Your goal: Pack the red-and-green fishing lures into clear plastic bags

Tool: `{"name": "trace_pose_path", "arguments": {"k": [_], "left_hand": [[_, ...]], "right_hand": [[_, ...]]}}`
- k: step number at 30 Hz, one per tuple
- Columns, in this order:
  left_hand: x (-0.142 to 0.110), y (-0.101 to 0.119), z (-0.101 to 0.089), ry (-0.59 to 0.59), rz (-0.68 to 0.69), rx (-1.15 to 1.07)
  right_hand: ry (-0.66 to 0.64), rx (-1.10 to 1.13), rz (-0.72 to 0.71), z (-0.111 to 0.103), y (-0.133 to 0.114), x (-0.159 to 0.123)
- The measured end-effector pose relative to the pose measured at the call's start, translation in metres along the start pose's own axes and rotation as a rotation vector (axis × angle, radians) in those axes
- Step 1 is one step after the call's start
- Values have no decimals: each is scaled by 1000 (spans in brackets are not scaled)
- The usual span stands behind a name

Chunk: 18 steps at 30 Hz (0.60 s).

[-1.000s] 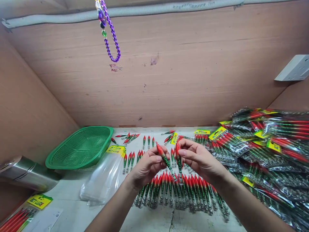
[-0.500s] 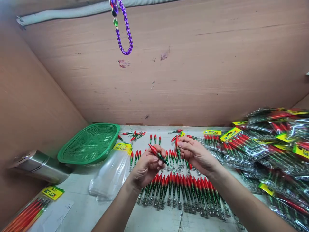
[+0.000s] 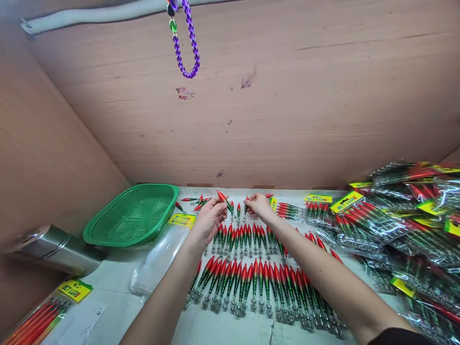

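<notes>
Left hand and right hand have advanced beyond the front row, where I pinch one lure in each, presumably for separation.

A heap of bagged lures is walling off the right side of the table, while a green basket, clear bags and a steel cylinder are crowding the left. A wooden panel is closing the back. Loose lures are lying between the left hand and right hand; bare table is showing before the front row.
</notes>
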<state>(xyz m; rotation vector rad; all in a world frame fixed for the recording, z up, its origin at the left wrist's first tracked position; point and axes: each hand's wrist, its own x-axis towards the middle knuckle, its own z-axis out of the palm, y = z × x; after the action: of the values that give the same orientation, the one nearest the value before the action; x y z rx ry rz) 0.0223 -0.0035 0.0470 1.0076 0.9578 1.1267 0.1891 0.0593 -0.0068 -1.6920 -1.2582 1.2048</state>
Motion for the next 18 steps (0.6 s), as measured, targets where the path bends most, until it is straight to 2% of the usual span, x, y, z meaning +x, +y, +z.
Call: {"name": "trace_pose_path", "arguments": {"k": [2,4,9,12,14,18], "left_hand": [[22,-5,0,17,-34,176],[41,-12,3,20,-78,362],[73,-36,26,26,-156,762],[84,-49,46,23,-173,954],[88,-55,57,34,-164,1065],[92,-58,69,58,-83,1222]], "right_hand": [[32,-125,-1,4,3,10],[65,-251,-32,-3,5,16],[131,-585,-201,-53,13,19],[91,-782,-320,-77,21,13],[47,-898,-396,-83,28,8],[-6,-1084,-531,-80,36,3]]}}
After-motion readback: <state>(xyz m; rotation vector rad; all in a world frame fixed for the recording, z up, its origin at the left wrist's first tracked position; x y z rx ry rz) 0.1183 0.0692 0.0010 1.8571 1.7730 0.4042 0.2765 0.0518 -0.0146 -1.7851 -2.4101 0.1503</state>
